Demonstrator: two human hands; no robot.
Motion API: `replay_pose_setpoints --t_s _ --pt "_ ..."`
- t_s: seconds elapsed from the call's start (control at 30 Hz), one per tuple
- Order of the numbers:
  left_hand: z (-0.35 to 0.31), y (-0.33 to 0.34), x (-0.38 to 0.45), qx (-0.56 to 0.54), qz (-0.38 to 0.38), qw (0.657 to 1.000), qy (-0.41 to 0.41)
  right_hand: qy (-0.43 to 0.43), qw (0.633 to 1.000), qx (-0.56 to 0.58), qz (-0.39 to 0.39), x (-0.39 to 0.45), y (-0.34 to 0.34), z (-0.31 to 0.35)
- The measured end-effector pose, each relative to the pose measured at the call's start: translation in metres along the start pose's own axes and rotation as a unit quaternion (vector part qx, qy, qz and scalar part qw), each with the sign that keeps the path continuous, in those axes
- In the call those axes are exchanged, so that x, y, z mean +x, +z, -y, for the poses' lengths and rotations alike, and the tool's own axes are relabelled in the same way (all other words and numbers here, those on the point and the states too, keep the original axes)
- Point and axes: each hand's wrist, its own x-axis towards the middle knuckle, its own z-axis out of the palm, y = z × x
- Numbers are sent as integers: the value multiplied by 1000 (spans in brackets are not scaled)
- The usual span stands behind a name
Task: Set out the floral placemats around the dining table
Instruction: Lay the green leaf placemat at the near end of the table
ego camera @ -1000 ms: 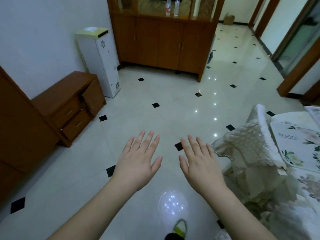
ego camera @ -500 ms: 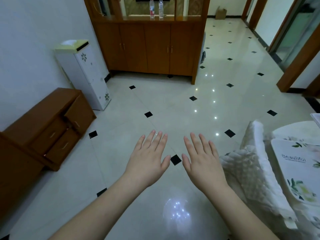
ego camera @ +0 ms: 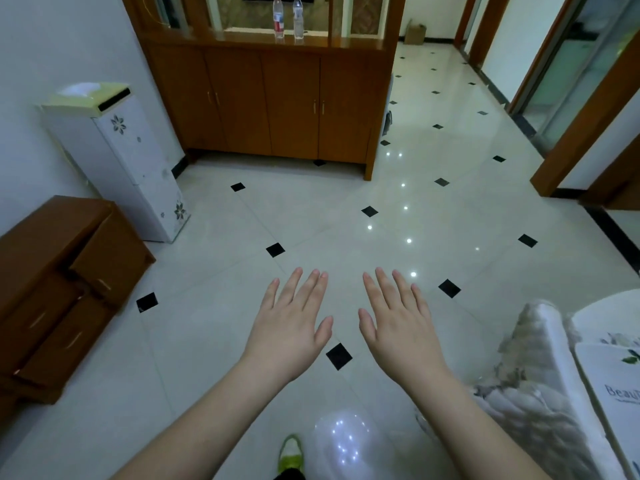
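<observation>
Both hands, the left hand (ego camera: 289, 327) and right hand (ego camera: 398, 327), hover flat and empty over the floor; the floral placemat (ego camera: 613, 393) lies on the bench (ego camera: 602, 315) at far right, nearer the right hand.

Dim, cool indoor light; pinpoint ceiling-lamp glare on glossy floor (ego camera: 381, 216). Wide-angle bending of straight lines at edges; slight blur at left drawer unit (ego camera: 59, 271).

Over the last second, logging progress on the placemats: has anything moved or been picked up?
Nothing was picked up. The view swung left, so the floral placemat slid toward the right edge. The left hand and right hand stayed flat, fingers straight, empty over the floor.
</observation>
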Motion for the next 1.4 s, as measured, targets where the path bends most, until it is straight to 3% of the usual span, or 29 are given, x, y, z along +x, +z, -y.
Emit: replay_pose_setpoints --t_s 0.27,0.47,1.0,1.4 --pt "61 17 120 -9 -16 997 75 48 999 -21 -3 116 16 4" --pt "50 40 203 -44 -5 991 126 108 993 -49 10 161 26 -45" --pt "-119 73 458 -39 48 966 253 245 968 -61 4 270 42 -267" --pt "-191 107 613 -33 67 942 326 351 934 -50 39 358 53 -374"
